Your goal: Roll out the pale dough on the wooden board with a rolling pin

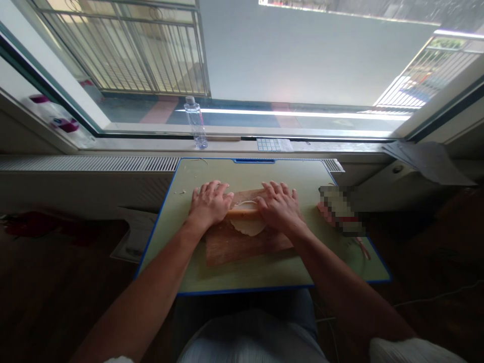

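A wooden rolling pin [244, 214] lies crosswise over a flattened, pale sheet of dough [249, 228]. Under the dough is a brown wooden board [242, 248], set at a slight slant. My left hand [210, 202] bears down on the pin's left end, its fingers curving forward over it. On the right end, my right hand [280, 205] holds the pin in the same manner, thumb pointing inward. Both palms hide the pin's ends. Part of the dough shows beyond the pin and part on the near side.
The board rests on a small blue-edged table [166, 272]. A blurred-out item [342, 212] lies at its right, and small crumbs [182, 192] at its left. A clear bottle [195, 123] stands on the windowsill, with a larger purple-capped bottle [62, 121] farther left. Papers [427, 161] jut out at right.
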{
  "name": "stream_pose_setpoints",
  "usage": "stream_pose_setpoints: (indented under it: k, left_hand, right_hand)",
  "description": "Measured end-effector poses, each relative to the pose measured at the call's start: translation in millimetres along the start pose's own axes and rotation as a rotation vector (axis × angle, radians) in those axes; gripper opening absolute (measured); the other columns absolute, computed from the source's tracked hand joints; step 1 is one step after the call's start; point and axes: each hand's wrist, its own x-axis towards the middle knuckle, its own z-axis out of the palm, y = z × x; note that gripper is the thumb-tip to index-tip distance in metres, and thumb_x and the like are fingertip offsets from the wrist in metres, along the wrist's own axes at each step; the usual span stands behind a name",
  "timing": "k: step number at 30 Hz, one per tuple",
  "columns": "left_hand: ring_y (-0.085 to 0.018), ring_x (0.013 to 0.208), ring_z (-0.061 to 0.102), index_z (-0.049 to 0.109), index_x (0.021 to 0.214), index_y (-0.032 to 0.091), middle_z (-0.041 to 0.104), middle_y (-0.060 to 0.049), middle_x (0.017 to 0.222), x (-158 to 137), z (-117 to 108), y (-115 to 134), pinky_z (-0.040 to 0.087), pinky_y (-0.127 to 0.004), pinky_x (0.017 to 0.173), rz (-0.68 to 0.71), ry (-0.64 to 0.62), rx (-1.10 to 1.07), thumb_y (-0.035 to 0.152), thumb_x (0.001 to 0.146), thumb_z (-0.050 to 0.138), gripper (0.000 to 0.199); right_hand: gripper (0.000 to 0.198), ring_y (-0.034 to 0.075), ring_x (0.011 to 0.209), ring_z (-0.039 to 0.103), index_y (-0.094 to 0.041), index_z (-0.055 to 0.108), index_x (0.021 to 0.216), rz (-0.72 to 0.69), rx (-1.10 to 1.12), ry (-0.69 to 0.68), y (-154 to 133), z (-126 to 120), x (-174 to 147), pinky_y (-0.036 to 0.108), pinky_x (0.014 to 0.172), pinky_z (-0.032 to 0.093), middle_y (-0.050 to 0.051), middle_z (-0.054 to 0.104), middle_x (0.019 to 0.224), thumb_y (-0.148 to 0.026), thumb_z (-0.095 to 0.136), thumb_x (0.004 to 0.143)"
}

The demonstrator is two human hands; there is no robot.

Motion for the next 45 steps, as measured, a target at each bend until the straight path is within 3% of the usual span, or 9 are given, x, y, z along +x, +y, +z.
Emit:
stream_pose_setpoints:
  k: [15,24,33,45]
  left_hand:
    - [-0.036,0.151,0.05,0.066,0.153,0.028,0.058,-0.012,0.164,-22,-4,7,0.036,-0.065,0.128,0.028,0.03,0.027,0.047,0.109,0.04,0.054]
    - [-0.034,0.151,0.051,0.07,0.148,0.03,0.061,-0.011,0.163,-37,-3,11,0.036,-0.062,0.128,0.019,0.067,0.023,0.045,0.11,0.04,0.051]
    - [-0.036,0.149,0.054,0.073,0.145,0.029,0.063,-0.011,0.161,-61,2,14,0.041,-0.061,0.125,0.024,0.144,-0.003,0.044,0.107,0.046,0.048]
    - [-0.033,0.162,0.042,0.059,0.162,0.035,0.048,-0.005,0.174,-94,2,14,0.038,-0.061,0.129,0.036,0.086,0.017,0.046,0.111,0.034,0.058]
  right_hand:
    - [0.058,0.036,0.159,0.04,-0.019,0.054,0.164,-0.048,-0.052,0.129,-3,3,-32,0.062,0.132,0.025,0.011,0.051,0.171,-0.042,0.039,0.112]
    - [0.054,0.036,0.158,0.042,-0.02,0.062,0.156,-0.074,-0.063,0.17,-1,9,-50,0.065,0.13,0.023,0.012,0.057,0.167,-0.043,0.035,0.115]
    - [0.058,0.035,0.163,0.037,-0.017,0.059,0.16,-0.065,-0.063,0.192,0,18,-74,0.061,0.132,0.022,0.012,0.049,0.172,-0.045,0.032,0.117]
    - [0.063,0.033,0.165,0.034,-0.016,0.046,0.17,-0.071,-0.029,0.233,2,27,-115,0.059,0.135,0.015,0.014,0.042,0.176,-0.045,0.033,0.115]
